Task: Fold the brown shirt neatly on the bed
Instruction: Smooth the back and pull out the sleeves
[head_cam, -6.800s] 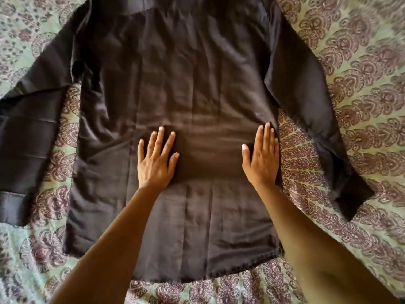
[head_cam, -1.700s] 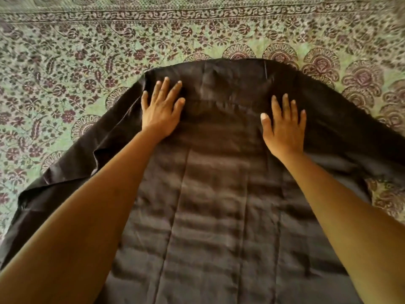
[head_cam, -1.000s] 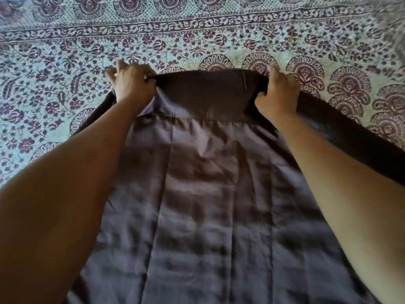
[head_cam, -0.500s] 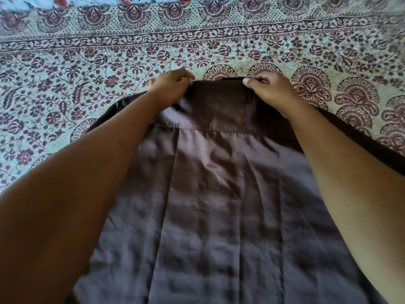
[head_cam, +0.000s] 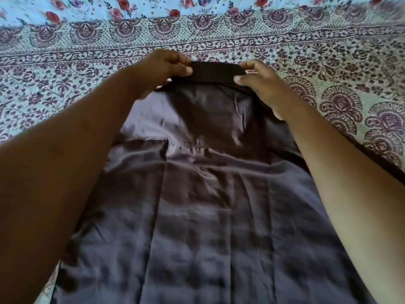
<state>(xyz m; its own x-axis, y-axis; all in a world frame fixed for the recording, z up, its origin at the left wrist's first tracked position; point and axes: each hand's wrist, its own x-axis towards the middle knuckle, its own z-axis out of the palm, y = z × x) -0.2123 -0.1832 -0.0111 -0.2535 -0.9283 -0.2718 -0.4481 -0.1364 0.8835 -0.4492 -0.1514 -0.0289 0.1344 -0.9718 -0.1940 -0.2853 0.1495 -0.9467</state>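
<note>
A patterned bedsheet point(head_cam: 65, 88) carries the brown shirt point(head_cam: 208, 216), spread back-up, its hem and sleeves cut off by the frame or hidden under both forearms. Half a second ago the hands were lower; a floral cloth point(head_cam: 131, 7) now shows beyond. Left hand point(head_cam: 162, 69) and right hand point(head_cam: 260, 84) pinch the collar point(head_cam: 215, 72) ends, raised.

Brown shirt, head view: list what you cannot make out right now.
- Brown shirt: the hem is cut off by the bottom edge of the head view; the forearms hide both sides, so the sleeves cannot be placed.
- Collar: its ends are hidden under the left hand and right hand.
- Fingertips of both hands: curled behind the collar, out of sight.
- Flowered cloth beyond the bedsheet: blurred, cut by the top edge.
</note>
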